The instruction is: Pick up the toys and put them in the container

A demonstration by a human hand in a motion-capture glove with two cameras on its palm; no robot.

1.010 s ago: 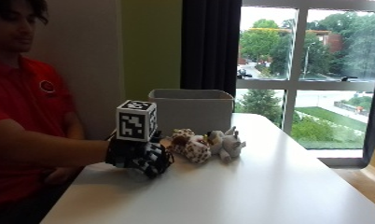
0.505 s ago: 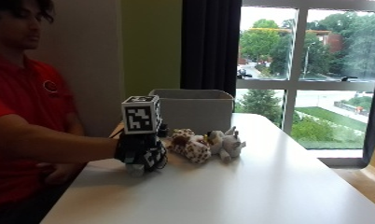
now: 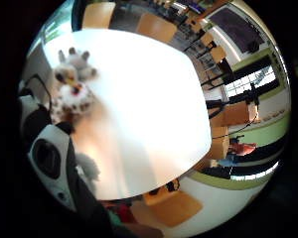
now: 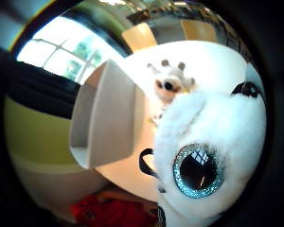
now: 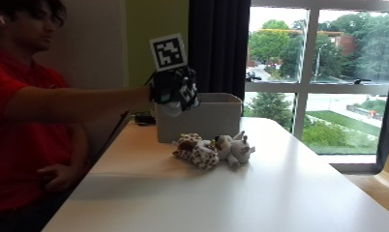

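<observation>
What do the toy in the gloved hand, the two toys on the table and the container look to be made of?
Held toy: white plush with fuzzy pile and a glossy, glittery plastic-looking eye. Spotted toy and grey toy on the table: soft plush too, with a fuzzy outline. Container: matte grey with stiff, straight walls, possibly fabric-covered board or plastic; the look leaves it open.

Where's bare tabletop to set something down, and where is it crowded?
Free: the table from the spotted toy and grey toy out to the near edge, and the window side. Crowded: those toys bunched right before the container, where the right hand holds a white toy.
</observation>
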